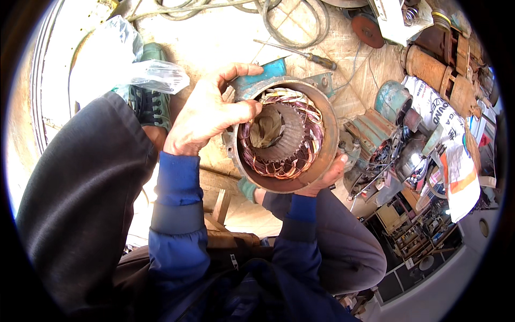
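Observation:
A round electric-motor stator [284, 134] with a rusty rim, teal housing and copper windings sits in front of me, its open bore facing up. My left hand [206, 110] grips its left rim, with the thumb reaching in over the windings and the fingers curled over the top edge. My right hand [327, 177] holds the lower right of the rim from beneath, mostly hidden by the housing. Both forearms wear blue sleeves. A crumpled scrap shows deep inside the bore.
A screwdriver [303, 53] lies on the wooden board behind the stator, below coiled cables [289, 24]. Teal motor parts [383, 115] and rusty cylinders [434, 70] crowd the right. A clear plastic bag [155, 75] and a green shoe [153, 102] lie at left.

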### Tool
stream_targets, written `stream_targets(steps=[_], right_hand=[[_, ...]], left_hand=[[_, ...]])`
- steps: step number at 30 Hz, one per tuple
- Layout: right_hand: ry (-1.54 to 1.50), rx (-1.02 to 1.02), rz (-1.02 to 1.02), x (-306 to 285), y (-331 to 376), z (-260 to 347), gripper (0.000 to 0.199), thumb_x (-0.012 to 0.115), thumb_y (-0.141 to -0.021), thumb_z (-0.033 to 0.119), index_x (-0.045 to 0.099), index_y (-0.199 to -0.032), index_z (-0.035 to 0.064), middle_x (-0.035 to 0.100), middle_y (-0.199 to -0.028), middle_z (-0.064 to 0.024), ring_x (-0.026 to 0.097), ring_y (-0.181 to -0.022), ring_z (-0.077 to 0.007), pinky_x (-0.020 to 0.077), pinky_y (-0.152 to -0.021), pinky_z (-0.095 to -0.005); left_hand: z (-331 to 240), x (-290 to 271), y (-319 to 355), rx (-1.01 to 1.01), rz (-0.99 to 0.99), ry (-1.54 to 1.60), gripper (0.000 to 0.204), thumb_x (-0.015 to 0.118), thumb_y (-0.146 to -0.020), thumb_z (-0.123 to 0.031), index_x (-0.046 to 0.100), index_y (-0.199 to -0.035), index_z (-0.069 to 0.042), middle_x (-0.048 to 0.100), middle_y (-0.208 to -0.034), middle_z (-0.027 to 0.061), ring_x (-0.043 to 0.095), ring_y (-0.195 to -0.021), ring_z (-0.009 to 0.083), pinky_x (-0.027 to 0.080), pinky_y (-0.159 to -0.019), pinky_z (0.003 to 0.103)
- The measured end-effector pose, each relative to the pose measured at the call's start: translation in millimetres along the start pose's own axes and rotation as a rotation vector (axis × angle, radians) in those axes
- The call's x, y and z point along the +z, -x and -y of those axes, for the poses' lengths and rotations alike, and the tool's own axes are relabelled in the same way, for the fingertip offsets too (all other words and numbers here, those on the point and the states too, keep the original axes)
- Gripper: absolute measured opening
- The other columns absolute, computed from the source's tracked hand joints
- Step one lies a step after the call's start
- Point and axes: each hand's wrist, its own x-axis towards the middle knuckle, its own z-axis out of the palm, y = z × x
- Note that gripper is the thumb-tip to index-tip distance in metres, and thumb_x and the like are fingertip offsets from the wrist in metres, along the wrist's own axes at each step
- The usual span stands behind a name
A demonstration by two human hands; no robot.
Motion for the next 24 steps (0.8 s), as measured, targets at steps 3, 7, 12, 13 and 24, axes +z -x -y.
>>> stream_targets(steps=[3,7,12,13,24], right_hand=[[-0.073,0.102,-0.03,0,-1,-1,0.064,0.034,-0.103,0.05,0.064,-0.088,-0.0054,0.068,-0.084,-0.0134,0.064,-0.078,-0.0187,0.0541,-0.072,-0.0338],[-0.163,0.227,-0.09,1,-4,-2,0.062,0.034,-0.102,0.05,0.063,-0.095,-0.0046,0.069,-0.09,-0.0146,0.066,-0.08,-0.02,0.0565,-0.074,-0.036],[-0.248,0.262,-0.026,-4,-9,-6,0.063,0.035,-0.102,0.052,0.062,-0.096,-0.0045,0.07,-0.091,-0.0152,0.067,-0.083,-0.0207,0.0571,-0.075,-0.0359],[-0.221,0.249,-0.015,-5,-10,-5,0.063,0.035,-0.102,0.052,0.062,-0.096,-0.0045,0.07,-0.091,-0.0152,0.067,-0.084,-0.0208,0.0569,-0.074,-0.0357],[-0.315,0.283,-0.092,0,-22,-5,0.058,0.039,-0.103,0.048,0.063,-0.095,-0.0038,0.07,-0.093,-0.0154,0.067,-0.082,-0.0201,0.0563,-0.072,-0.0343]], left_hand=[[-6,3,3,-0.042,0.001,-0.083,0.054,0.072,-0.075,-0.005,0.06,-0.128,0.001,0.061,-0.12,0.0076,0.055,-0.115,0.0159,0.042,-0.105,0.03],[-9,4,0,0.003,0.04,-0.291,0.053,0.077,-0.073,-0.011,0.064,-0.123,-0.001,0.063,-0.118,0.008,0.055,-0.116,0.0163,0.04,-0.106,0.032],[-12,-3,1,-0.018,0.101,-0.372,0.052,0.08,-0.074,-0.014,0.065,-0.122,-0.001,0.066,-0.115,0.0077,0.057,-0.113,0.0155,0.043,-0.104,0.032],[-10,-3,1,-0.027,0.096,-0.324,0.051,0.081,-0.074,-0.014,0.065,-0.121,-0.001,0.067,-0.113,0.0074,0.058,-0.11,0.0147,0.044,-0.102,0.032],[-8,15,-6,-0.043,0.029,-0.289,0.046,0.084,-0.08,-0.019,0.066,-0.117,0.001,0.07,-0.096,0.0046,0.063,-0.086,0.0087,0.052,-0.082,0.026]])
